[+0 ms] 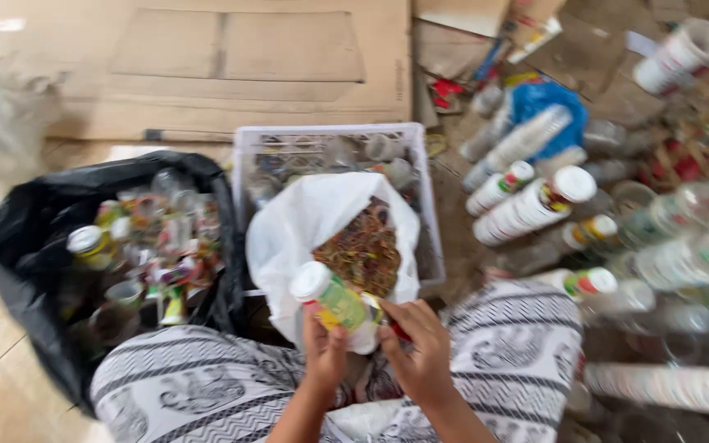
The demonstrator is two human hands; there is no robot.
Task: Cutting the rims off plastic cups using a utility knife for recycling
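Bottle pinched in both my hands above the bag; loose grip, apparently, could drop it in.

There is just one camera, worn on the person's head. It looks steeply down and forward at the lap, close to the grip of both hands low in the middle. Past the grip, farther from the camera, it sees the floor. The picture is a bit blurry.
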